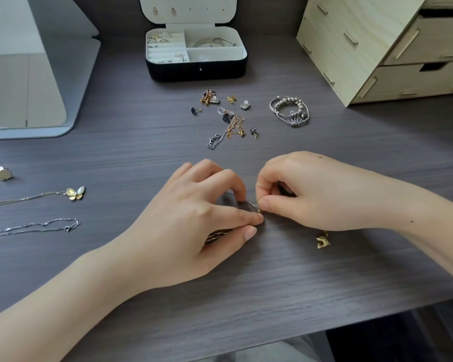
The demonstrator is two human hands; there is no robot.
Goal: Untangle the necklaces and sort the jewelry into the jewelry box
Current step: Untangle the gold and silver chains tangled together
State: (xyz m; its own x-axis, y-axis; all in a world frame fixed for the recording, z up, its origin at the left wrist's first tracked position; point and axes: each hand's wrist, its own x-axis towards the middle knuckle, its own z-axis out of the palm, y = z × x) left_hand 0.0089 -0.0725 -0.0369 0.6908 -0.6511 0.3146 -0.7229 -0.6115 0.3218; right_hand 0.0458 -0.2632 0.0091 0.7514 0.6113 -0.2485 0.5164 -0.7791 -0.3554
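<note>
Gold chain [260, 211] pinched at one spot between thumb and forefinger of my left hand [194, 226] and my right hand [311, 192], low over the table [141, 142]. Its visible stretch runs left to right, from a bunch under my left palm toward the dolphin pendant [323, 241] lying flat below my right hand, probably on the same chain. Open jewelry box [173, 70] stands well behind, beyond a tangled pile of chains [230, 124].

Gold necklace [323, 241] pinched mid-table — jewelry box [196, 70] open behind.

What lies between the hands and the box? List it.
Head view: loose earrings, then a tangle of gold and silver chains.
</note>
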